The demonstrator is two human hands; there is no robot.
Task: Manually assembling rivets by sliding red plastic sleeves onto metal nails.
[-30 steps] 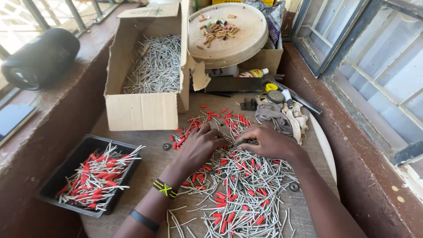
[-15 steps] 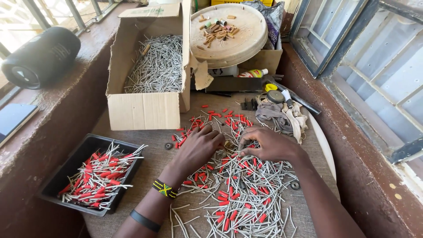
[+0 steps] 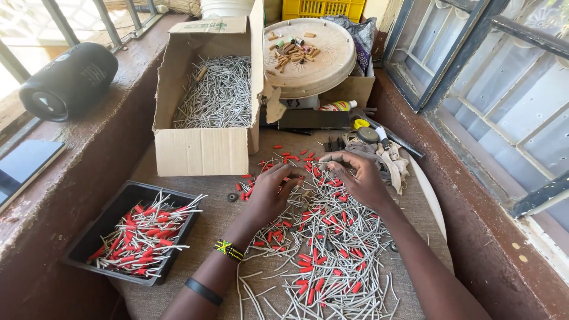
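Note:
A heap of thin grey metal pins [image 3: 332,249] mixed with short red sleeves [image 3: 290,157] covers the round cloth-covered table [image 3: 427,201]. My left hand [image 3: 269,192] rests palm-down at the heap's upper left, fingers curled over a few pieces; what it holds is hidden. My right hand [image 3: 355,175] hovers at the heap's upper right, fingertips pinched together on something small that I cannot make out. A black tray [image 3: 89,237] at the left holds pins fitted with red sleeves.
An open cardboard box [image 3: 201,148] of bare pins stands behind my left hand. A round beige lid [image 3: 332,65] with small parts sits on another box. A black cylindrical speaker [image 3: 68,80] and a phone [image 3: 24,169] lie on the left ledge. Tools and rags [image 3: 379,145] lie at right.
Both hands have shifted slightly up the heap toward its far edge, and the view has tilted a little; the tray and boxes stay put.

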